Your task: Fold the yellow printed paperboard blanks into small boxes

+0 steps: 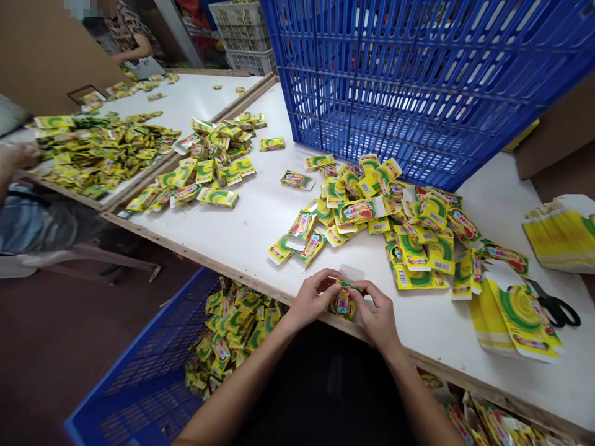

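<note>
Both hands pinch one small yellow-green printed carton (344, 299) at the near edge of the white table (260, 217). My left hand (314, 298) grips its left side, fingers curled round it. My right hand (375, 311) holds its right side, and a white flap stands up above the fingers. Just beyond lies a loose heap of the same flat cartons (395, 223), within a hand's reach.
A big blue crate (418, 80) stands tilted at the back. A second blue crate (153, 371) with folded cartons sits on the floor at my left. Scissors (555, 305) and larger cartons (518, 319) lie at right. More piles (204, 167) and another person (125, 34) are at far left.
</note>
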`<state>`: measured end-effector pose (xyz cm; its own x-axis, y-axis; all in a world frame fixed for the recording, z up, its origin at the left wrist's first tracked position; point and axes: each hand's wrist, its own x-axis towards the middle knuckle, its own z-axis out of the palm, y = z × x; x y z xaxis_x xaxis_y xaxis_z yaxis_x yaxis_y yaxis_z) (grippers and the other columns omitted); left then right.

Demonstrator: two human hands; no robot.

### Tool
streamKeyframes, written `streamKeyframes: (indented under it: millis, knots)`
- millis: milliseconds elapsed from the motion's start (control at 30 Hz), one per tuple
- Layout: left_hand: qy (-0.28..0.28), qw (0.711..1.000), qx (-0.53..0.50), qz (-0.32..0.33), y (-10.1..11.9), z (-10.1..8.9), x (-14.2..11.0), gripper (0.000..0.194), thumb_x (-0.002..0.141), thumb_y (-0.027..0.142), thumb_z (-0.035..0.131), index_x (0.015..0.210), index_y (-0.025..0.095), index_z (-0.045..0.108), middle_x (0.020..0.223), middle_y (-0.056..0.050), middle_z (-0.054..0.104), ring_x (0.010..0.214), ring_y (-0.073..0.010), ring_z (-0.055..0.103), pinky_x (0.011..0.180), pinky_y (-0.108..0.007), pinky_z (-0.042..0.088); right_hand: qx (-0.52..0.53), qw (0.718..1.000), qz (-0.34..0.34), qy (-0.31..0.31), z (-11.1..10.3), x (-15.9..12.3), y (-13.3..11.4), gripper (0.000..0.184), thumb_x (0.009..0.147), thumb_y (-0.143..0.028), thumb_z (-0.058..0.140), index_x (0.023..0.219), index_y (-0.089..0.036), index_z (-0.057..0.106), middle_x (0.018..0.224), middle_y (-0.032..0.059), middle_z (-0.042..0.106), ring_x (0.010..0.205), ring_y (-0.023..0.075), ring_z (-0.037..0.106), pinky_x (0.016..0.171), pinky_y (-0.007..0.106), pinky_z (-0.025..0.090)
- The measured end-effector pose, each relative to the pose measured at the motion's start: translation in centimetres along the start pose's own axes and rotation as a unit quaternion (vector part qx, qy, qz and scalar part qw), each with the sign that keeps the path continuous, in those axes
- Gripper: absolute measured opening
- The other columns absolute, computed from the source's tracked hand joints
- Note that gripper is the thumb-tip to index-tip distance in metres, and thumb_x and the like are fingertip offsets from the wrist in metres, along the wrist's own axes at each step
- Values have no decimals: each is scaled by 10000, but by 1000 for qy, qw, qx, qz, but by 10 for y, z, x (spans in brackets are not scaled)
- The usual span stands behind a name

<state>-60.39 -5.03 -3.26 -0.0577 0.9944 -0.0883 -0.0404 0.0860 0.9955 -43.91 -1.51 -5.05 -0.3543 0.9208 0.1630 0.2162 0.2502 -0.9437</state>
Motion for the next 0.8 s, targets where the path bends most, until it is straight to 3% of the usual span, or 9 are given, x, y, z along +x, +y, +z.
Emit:
streamKeyframes:
  millis: [100, 200, 400, 567, 800]
  knots:
    - [40, 998, -26, 43, -5, 5, 3, 216, 830, 312, 656, 996, 180, 615, 1049, -74, 631, 973, -196, 622, 860, -309, 503, -4, 999, -22, 23, -1, 2, -1, 173, 915, -292, 530, 913, -206, 681, 931, 56, 667, 908, 206, 622, 806, 338, 496]
    - [29, 997, -25, 70, -3, 7, 5, 250, 848, 282, 633, 1077, 196, 584, 1010, -66, 637, 945, -188, 631, 869, -330, 513, 16, 997, -15, 76, -1, 1, 2, 196, 912, -269, 541, 1073, -217, 640, 1016, 70, 679, 928, 205, 636, 807, 352, 514]
    - [-3, 988, 93, 122, 8, 4, 6, 128, 870, 229, 595, 929, 169, 691, 974, -91, 676, 970, -211, 629, 899, -354, 491, -7, 997, -66, 49, -1, -1, 2, 128, 884, -268, 602, 969, -233, 691, 997, 59, 717, 972, 216, 646, 878, 389, 508]
    - [42, 991, 90, 85, 8, 10, 8, 135, 857, 235, 604, 928, 156, 687, 925, -79, 665, 885, -192, 629, 820, -318, 503, -47, 995, -16, 83, 0, 1, -2, 168, 873, -343, 612, 948, -221, 700, 925, 49, 733, 856, 205, 645, 788, 359, 508]
    - [67, 994, 84, 31, 13, 16, 16, 122, 825, 263, 624, 824, 150, 670, 791, -36, 645, 709, -141, 570, 682, -255, 464, -75, 995, 37, 60, -6, 8, -13, 199, 881, -389, 585, 876, -220, 691, 841, 31, 728, 791, 205, 615, 751, 346, 478]
